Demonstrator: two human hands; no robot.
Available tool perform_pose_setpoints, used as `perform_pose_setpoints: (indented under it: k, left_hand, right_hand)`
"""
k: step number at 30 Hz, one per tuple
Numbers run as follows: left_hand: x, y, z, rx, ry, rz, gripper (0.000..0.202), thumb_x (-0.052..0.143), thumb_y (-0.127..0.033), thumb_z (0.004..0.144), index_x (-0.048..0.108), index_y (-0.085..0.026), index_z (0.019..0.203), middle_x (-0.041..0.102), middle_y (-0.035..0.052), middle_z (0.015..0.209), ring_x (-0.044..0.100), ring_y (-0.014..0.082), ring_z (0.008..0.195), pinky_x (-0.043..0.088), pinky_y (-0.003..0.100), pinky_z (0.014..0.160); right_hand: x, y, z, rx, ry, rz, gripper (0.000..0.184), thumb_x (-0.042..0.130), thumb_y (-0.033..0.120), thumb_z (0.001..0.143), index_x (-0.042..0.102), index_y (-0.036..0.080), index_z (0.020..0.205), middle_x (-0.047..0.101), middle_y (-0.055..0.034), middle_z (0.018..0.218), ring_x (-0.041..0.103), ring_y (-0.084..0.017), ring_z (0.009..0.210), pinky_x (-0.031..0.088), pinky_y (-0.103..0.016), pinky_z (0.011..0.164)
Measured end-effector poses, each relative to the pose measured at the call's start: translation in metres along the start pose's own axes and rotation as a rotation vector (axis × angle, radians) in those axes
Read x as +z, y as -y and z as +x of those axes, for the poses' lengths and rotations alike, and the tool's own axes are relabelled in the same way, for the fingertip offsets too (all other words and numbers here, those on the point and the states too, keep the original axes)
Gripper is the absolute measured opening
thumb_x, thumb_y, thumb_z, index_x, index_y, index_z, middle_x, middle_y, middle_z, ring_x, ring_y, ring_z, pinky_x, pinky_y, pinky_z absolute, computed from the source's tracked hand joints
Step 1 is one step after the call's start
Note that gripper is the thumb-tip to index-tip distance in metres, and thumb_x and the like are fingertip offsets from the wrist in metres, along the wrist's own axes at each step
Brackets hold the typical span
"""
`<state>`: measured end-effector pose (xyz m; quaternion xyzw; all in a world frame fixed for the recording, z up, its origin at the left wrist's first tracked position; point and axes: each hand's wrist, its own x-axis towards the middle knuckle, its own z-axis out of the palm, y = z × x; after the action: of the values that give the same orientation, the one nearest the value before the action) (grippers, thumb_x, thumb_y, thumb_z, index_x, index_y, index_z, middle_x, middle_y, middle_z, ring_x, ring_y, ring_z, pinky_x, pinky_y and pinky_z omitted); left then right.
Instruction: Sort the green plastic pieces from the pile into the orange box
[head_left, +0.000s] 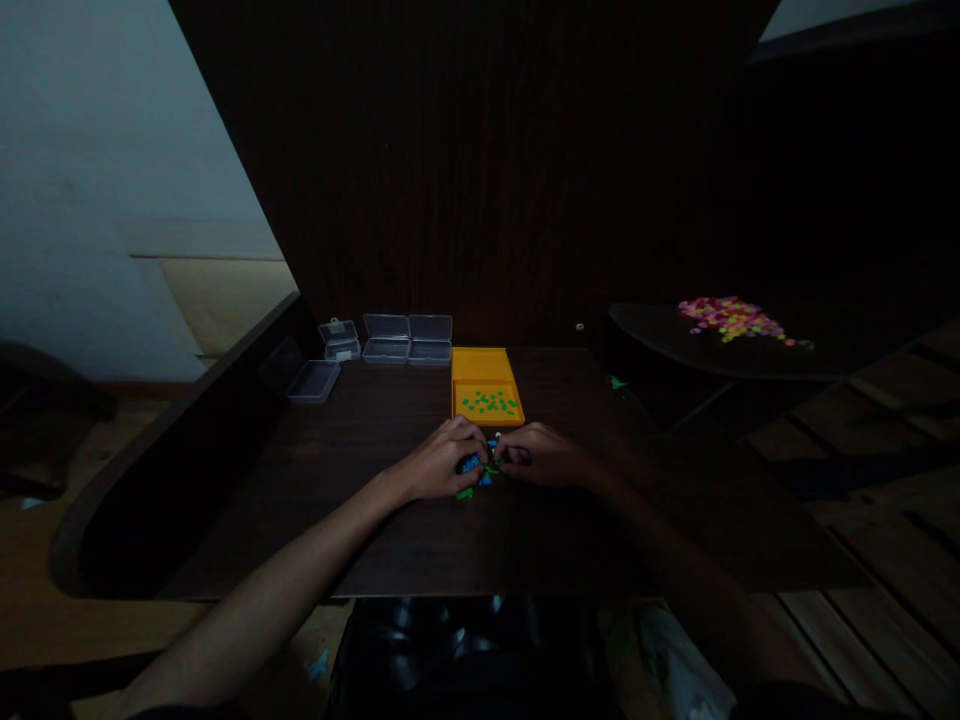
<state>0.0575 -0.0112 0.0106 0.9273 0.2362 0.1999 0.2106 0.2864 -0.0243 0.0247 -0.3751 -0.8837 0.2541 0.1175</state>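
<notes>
My left hand (454, 458) curls round a cluster of small blue pieces (471, 464) on the dark table, its thumb and fingers on either side of them. Opposite it, my right hand (534, 453) has its fingers bent and drawn together at the right edge of the same pile; what lies in them is hidden. Small green pieces (466, 493) lie scattered among and below the blue ones. Just beyond my hands stands an open yellow box (480, 364), with several green pieces (489, 402) spread in its near half. The exact kind of the pieces is too small to tell.
Clear plastic boxes (387, 350) with raised lids stand at the back left, near a shallow clear tray (313, 382). A heap of pink and yellow bits (731, 318) lies on a side shelf (652, 335) at right. A raised side panel (172, 470) bounds the table's left.
</notes>
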Motion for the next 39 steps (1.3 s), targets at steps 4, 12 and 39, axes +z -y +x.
perform_pose_setpoints:
  k: [4,12,39]
  left_hand:
    - [0.0002,0.0007,-0.0004,-0.005,-0.004,0.01,0.013,0.062,-0.018,0.081,0.068,-0.02,0.092,0.063,0.005,0.106,0.052,0.0222,0.107,0.042,0.036,0.099]
    - [0.0005,-0.0006,-0.0004,0.019,0.0,0.006,0.009,0.061,-0.019,0.083,0.068,-0.019,0.088,0.062,0.0052,0.106,0.052,0.0223,0.107,0.042,0.036,0.1]
    - [0.0051,-0.0035,0.0029,0.009,-0.007,-0.042,0.011,0.057,-0.023,0.089,0.068,-0.019,0.088,0.062,0.0061,0.101,0.054,0.0206,0.102,0.044,0.034,0.094]
  right_hand:
    - [-0.0017,0.0017,-0.0006,0.024,0.012,-0.014,0.014,0.063,0.023,0.081,0.068,0.018,0.092,0.056,0.0039,0.065,0.05,-0.01,0.058,0.034,-0.021,0.058]
    - [-0.0014,-0.0004,-0.0016,0.013,0.0,-0.023,0.009,0.062,0.024,0.081,0.065,0.017,0.083,0.054,0.0039,0.064,0.047,-0.009,0.057,0.033,-0.021,0.058]
    - [-0.0009,-0.0034,-0.0006,0.008,0.017,-0.032,0.011,0.06,0.021,0.082,0.07,0.018,0.086,0.064,0.001,0.071,0.052,-0.01,0.061,0.035,-0.021,0.06]
